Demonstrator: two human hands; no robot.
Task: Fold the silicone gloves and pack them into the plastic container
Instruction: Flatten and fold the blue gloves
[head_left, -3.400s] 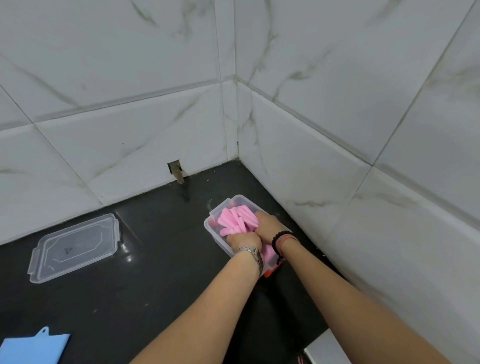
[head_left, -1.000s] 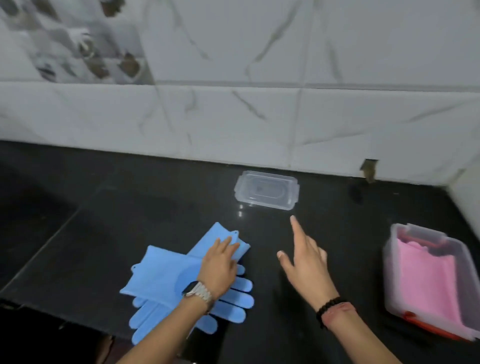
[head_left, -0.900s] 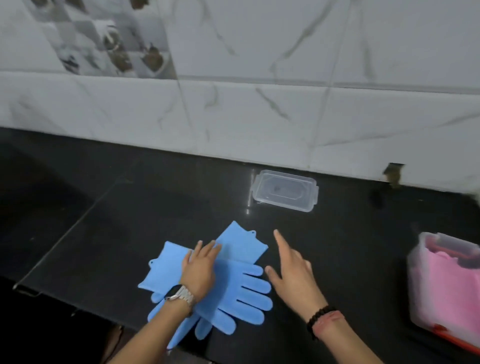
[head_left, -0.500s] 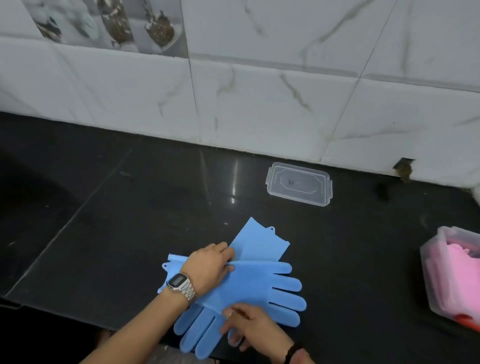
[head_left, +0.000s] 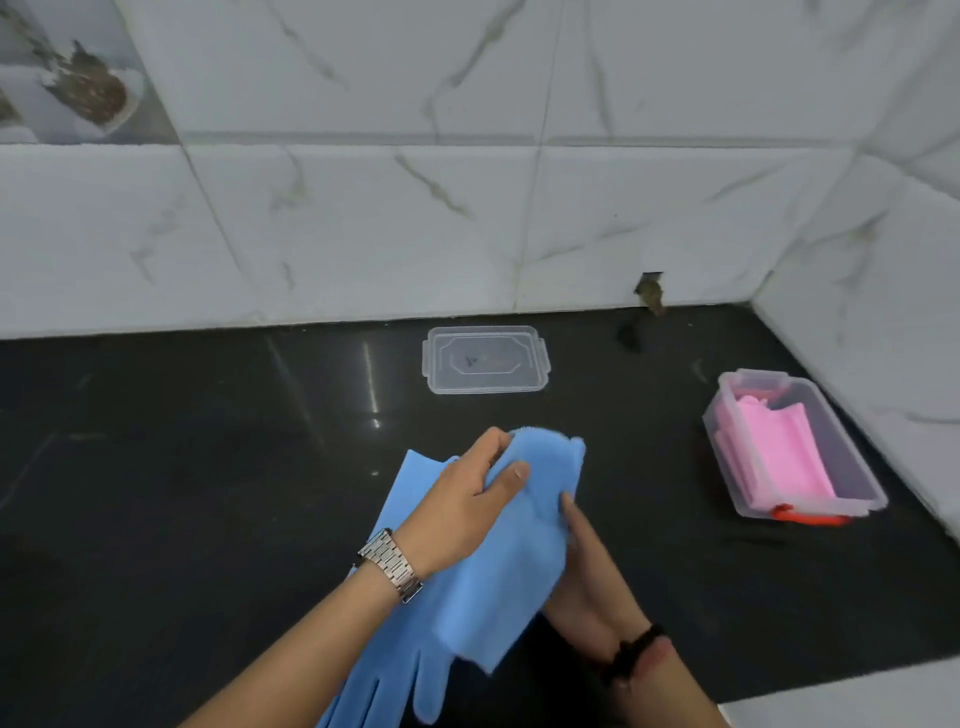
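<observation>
No legible text or labels

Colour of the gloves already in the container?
Pink gloves, inside the clear container; the head view shows them.

Your left hand (head_left: 462, 512), watch on the wrist, sits mid-frame with thumb and fingers curled round the blue glove (head_left: 498, 561); your right hand (head_left: 589, 566) grips it from underneath, lower right.

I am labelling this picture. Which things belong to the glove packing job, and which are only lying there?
Job: blue gloves, held by left hand and right hand; pink gloves in the container; clear lid.

Lying about: black counter, tiled wall.
</observation>
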